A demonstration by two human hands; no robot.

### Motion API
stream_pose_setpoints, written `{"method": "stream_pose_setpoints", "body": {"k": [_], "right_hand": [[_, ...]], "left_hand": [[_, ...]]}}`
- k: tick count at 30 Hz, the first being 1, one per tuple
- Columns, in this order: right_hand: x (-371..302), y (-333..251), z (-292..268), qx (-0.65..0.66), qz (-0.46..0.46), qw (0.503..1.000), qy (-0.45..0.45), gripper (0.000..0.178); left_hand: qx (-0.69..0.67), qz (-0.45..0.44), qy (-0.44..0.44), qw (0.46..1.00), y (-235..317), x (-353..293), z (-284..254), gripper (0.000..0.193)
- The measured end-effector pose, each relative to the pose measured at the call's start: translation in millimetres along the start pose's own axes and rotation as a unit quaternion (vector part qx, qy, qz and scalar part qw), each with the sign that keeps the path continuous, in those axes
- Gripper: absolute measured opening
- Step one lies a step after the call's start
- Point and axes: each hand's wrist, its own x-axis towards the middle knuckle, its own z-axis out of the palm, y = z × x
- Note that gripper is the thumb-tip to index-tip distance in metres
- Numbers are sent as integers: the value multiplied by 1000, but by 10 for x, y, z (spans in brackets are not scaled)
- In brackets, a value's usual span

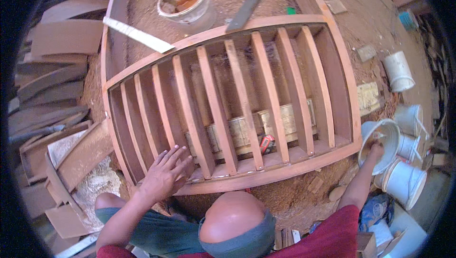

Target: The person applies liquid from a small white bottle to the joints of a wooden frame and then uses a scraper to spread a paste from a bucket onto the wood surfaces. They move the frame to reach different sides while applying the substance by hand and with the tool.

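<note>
In front of me lies a wooden frame (266,175) with several parallel slats running across it. My left hand (166,172) is over its near left part, fingers spread and holding nothing, beside the near ends of the slats. My right hand (376,149) reaches inside a white bucket (393,137) at the frame's near right corner. The fingers of that hand are mostly hidden, so I cannot make out what they hold. A small red and black device (267,144), perhaps a tape measure, sits between two slats near the front rail.
A white bucket with reddish-brown residue (192,18) stands beyond the slats. A pale strip (137,34) and a dark grey bar (252,2) lean over the far rail. Curved wooden boards (66,37) are piled on the left. More white buckets (406,182) crowd the right.
</note>
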Motion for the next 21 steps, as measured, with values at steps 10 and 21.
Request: {"method": "stream_pose_setpoints", "body": {"k": [10, 21], "right_hand": [[-748, -745, -873, 78, -2, 992, 100, 51], [-2915, -2735, -2226, 180, -123, 972, -87, 56]], "left_hand": [[-158, -35, 31, 986, -22, -732, 124, 59], [-292, -20, 62, 954, -425, -1147, -93, 38]]}}
